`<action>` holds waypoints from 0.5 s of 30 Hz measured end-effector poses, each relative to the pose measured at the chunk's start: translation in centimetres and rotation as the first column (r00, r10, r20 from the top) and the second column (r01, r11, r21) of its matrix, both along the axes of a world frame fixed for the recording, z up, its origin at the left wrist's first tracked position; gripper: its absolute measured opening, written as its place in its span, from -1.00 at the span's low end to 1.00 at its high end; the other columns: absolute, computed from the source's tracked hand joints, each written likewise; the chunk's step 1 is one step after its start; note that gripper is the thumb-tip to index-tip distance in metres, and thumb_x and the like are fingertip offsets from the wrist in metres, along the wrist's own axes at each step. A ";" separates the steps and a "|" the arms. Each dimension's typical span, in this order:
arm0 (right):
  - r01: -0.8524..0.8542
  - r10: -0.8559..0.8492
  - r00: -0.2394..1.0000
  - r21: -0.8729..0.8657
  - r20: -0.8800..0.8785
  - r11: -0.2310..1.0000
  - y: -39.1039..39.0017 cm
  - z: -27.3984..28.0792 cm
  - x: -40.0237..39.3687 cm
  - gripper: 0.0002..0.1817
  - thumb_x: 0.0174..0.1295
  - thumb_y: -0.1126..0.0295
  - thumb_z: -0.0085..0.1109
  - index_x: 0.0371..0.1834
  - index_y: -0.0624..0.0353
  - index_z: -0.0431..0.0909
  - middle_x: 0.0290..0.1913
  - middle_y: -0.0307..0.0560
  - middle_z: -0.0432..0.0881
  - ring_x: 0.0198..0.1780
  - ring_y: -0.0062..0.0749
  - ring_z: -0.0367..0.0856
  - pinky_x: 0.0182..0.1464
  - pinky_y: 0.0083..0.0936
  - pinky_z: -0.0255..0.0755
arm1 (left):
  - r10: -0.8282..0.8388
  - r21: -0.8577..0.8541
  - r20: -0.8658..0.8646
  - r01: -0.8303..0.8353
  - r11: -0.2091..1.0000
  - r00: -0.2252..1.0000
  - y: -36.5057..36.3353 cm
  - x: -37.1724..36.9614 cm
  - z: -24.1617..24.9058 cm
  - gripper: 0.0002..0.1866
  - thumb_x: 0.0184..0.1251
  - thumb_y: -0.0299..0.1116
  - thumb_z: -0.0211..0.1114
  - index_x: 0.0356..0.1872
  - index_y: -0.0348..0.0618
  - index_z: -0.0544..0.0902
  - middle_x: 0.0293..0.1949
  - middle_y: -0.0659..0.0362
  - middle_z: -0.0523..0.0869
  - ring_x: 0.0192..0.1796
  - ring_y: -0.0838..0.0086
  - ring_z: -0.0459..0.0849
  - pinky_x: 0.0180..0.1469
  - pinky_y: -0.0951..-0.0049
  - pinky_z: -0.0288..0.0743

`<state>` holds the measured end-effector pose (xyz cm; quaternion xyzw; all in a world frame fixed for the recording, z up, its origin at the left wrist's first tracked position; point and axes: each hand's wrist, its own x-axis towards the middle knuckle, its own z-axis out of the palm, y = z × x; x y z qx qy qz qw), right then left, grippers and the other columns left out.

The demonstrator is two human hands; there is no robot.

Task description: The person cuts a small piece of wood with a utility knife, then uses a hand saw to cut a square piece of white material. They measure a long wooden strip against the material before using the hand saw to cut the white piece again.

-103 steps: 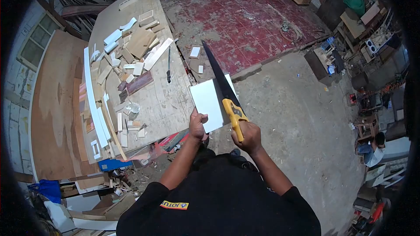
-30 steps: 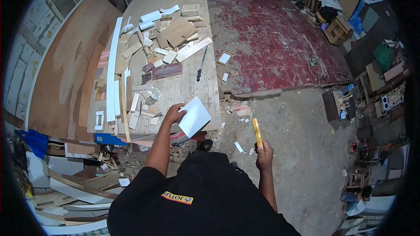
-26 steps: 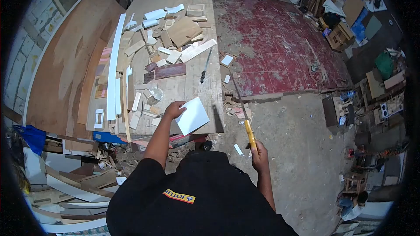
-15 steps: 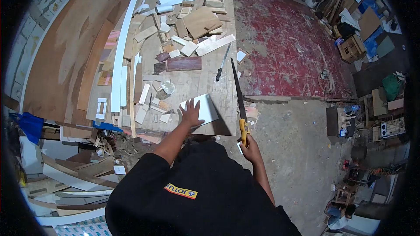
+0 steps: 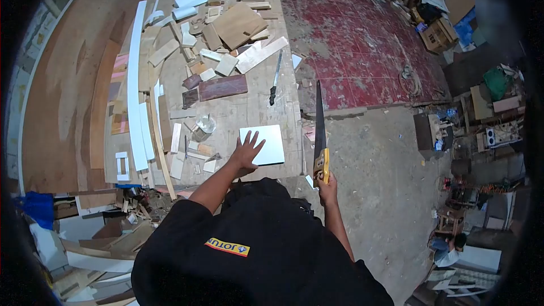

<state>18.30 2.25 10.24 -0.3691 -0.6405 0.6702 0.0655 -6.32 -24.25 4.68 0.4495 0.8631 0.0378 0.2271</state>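
My left hand (image 5: 246, 154) presses on a white rectangular board (image 5: 274, 144) near the front edge of the workbench, fingers spread across its left part. Off the right side of the bench, my right hand (image 5: 327, 190) grips a handsaw (image 5: 321, 130) by its yellow handle. The dark blade points forward, apart from the board. Behind the board lies a thin tool with a black handle (image 5: 272, 95). To its left stand a clear cup (image 5: 205, 125) and small wood offcuts (image 5: 209, 166).
Loose wood pieces and a brown panel (image 5: 235, 25) are heaped farther back on the workbench (image 5: 249, 112). Long white strips (image 5: 136, 85) run along its left. Scrap panels lie at lower left. Another person (image 5: 450, 249) is at the far lower right.
The white board, earlier turned at an angle with a dark shadow beside it, now sits squarer to the bench edge. The saw has shifted right, away from the bench. The view has turned slightly.
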 end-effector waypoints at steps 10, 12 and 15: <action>0.185 -0.199 0.977 -0.154 -0.077 0.971 0.1 0.0 2.3 -0.78 0.22 0.70 0.06 -0.27 0.07 0.36 -0.29 -0.26 0.56 -0.19 -0.51 0.60 -0.03 -0.55 0.46 | -0.211 0.008 0.276 0.217 0.976 0.938 2.7 -5.6 3.7 0.03 -0.04 -0.12 0.54 0.55 0.07 0.24 0.58 -0.03 0.17 0.57 -0.17 0.14 0.37 -0.54 0.16; 0.170 -0.183 0.980 -0.145 -0.077 0.975 -0.1 0.0 2.6 -0.79 0.20 0.71 0.03 -0.26 0.08 0.38 -0.34 -0.24 0.56 -0.27 -0.51 0.59 -0.13 -0.54 0.48 | -0.235 -0.011 0.127 0.238 0.971 0.964 3.5 -5.9 4.2 -0.14 0.10 -0.22 0.42 0.51 0.06 0.30 0.56 -0.04 0.23 0.56 -0.12 0.20 0.40 -0.47 0.19; 0.085 -0.083 0.992 -0.015 0.095 0.996 -0.3 0.2 2.9 -0.81 0.18 0.69 0.02 -0.27 0.10 0.40 -0.38 -0.23 0.55 -0.36 -0.50 0.57 -0.25 -0.55 0.48 | -0.217 0.113 -0.107 0.228 0.967 0.970 4.7 -6.8 5.6 -0.55 0.31 -0.46 0.10 0.24 0.01 0.56 0.34 -0.03 0.57 0.38 0.07 0.51 0.37 -0.31 0.31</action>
